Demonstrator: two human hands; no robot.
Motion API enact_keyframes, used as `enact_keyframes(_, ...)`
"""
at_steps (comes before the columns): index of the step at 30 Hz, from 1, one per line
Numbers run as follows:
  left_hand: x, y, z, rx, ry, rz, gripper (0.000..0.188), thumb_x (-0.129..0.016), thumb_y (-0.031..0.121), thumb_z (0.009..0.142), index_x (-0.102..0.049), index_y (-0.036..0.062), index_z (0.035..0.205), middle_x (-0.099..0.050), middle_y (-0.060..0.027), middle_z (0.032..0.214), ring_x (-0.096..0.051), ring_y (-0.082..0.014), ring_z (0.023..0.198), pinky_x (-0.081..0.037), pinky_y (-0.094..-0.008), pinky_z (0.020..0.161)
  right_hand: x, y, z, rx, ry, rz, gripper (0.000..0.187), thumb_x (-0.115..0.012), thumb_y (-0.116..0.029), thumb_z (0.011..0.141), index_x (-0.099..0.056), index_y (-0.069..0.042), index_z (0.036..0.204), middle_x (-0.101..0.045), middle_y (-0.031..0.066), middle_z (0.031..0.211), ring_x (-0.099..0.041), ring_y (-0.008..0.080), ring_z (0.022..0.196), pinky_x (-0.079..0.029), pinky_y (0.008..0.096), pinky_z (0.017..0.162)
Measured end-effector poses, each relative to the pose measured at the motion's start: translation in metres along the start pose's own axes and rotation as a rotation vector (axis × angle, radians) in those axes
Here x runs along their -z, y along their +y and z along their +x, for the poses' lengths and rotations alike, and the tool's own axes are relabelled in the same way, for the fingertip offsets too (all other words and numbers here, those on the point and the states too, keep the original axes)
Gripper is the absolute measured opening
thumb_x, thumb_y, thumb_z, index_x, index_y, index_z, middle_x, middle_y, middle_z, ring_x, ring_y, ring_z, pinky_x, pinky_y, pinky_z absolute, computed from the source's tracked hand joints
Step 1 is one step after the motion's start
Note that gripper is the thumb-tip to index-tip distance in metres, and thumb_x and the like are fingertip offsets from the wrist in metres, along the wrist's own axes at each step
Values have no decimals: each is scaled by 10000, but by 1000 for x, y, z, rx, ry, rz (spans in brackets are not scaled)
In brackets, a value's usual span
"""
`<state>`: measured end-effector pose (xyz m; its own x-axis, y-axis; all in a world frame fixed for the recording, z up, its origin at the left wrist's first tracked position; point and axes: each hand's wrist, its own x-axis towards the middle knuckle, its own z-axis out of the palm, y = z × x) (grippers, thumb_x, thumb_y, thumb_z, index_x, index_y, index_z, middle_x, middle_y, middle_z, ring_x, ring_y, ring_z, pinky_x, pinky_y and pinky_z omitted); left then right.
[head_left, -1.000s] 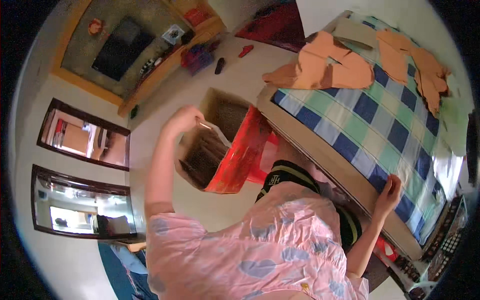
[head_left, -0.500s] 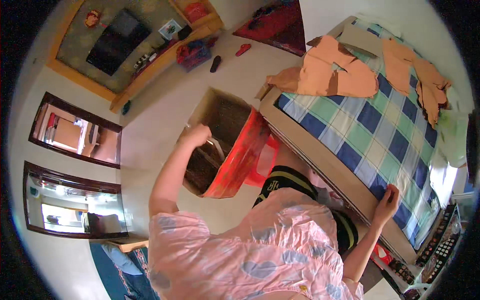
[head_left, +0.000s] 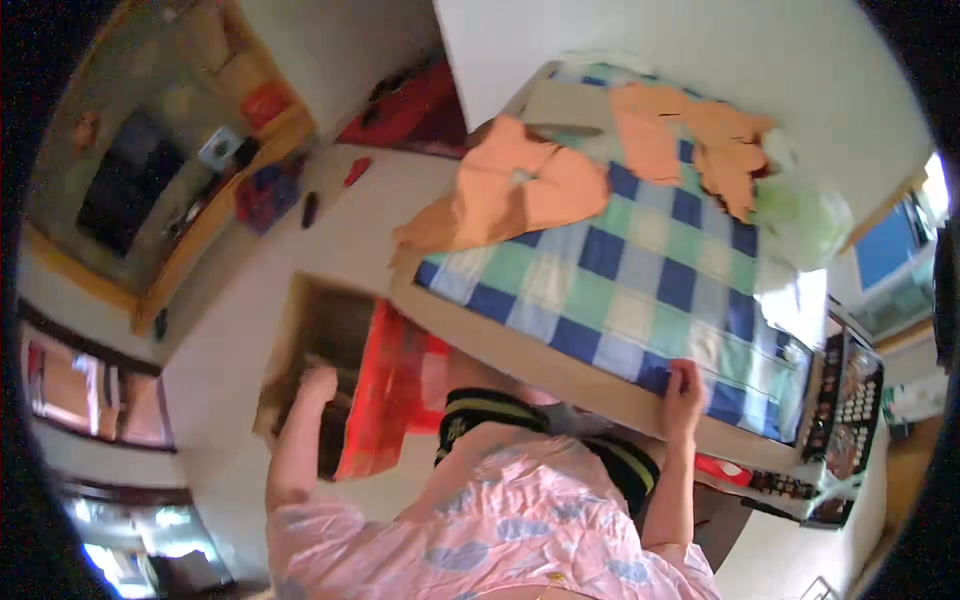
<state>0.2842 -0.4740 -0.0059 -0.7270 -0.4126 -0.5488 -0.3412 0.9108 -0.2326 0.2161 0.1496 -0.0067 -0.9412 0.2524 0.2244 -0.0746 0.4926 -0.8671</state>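
A tall cardboard box (head_left: 279,345) with a red printed side stands open-topped on the floor at the left. My left hand (head_left: 318,383) is in its opening, fingers closed; motion blur hides whatever they may hold. Inside, the box is dark brown and its contents are unclear. My right hand (head_left: 684,398) is at the near edge of the bed, over the checked bedsheet (head_left: 640,270), its fingers loosely bent and apart with nothing in them. Torn orange-brown cardboard pieces (head_left: 545,185) lie on the bed's far part.
The bed's wooden edge (head_left: 520,352) runs beside my legs. A red plastic stool (head_left: 427,385) is between the box and me. Slippers (head_left: 357,171) lie on the floor, near a basket of things (head_left: 266,198) by the television shelf (head_left: 205,245). A dark patterned rack (head_left: 845,400) stands at the right.
My view has swung to the right, so box and bed appear farther left. My left hand stays at the box, reaching into its opening. My right hand remains near the bed edge.
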Motion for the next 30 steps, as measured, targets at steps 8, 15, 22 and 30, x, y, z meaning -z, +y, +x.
enact_keyframes(8, 176, 195, 4, -635, 663, -426, 249, -453, 149, 909, -665, 20, 930, -642, -184, 958, -605, -332, 992, -470, -468, 825, -58, -44, 90, 328, -277, -60, 137, -573, -33, 875, -634, -42, 997, -635, 170, 910, -625, 362, 826, -518, 386, 725)
enact_keyframes(15, 191, 410, 85, -1096, 1110, -709, 244, -460, 65, 883, -618, 15, 1062, -624, -157, 1082, -586, -328, 1045, -477, -437, 905, -142, -23, 156, 291, -228, -125, 185, -578, -27, 818, -651, -69, 983, -632, 163, 950, -626, 361, 841, -512, 445, 715)
enact_keyframes(22, 215, 405, 100, -835, 955, -273, 197, -500, 136, 895, -639, 3, 852, -647, -188, 852, -641, -334, 851, -492, -459, 724, -173, -17, 185, 377, -153, -59, 135, -567, 0, 820, -646, -33, 925, -620, 159, 907, -597, 350, 883, -489, 423, 774)
enact_keyframes(30, 215, 401, 140, -894, 815, -882, 147, -647, 169, 877, -648, 30, 925, -684, -139, 866, -671, -267, 795, -516, -348, 714, -128, -28, 206, 272, -34, 50, 154, -567, -4, 824, -624, -37, 964, -624, 151, 921, -601, 318, 890, -491, 387, 778)
